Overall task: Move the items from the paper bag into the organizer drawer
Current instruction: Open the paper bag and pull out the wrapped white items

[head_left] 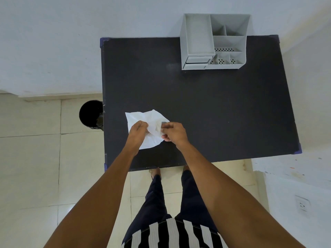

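Observation:
A crumpled white paper bag lies on the near left part of the black table. My left hand pinches the bag's left side. At the bag's right edge my right hand is closed on the paper, and a small grey item shows just above its fingertips. Whether the fingers hold that item I cannot tell. The grey desk organizer stands at the table's far edge, its small drawer at the lower left front. The bag's contents are hidden.
A black waste bin stands on the tiled floor just left of the table. White walls close in behind and to the right, with a socket low on the right wall. My legs are at the table's near edge.

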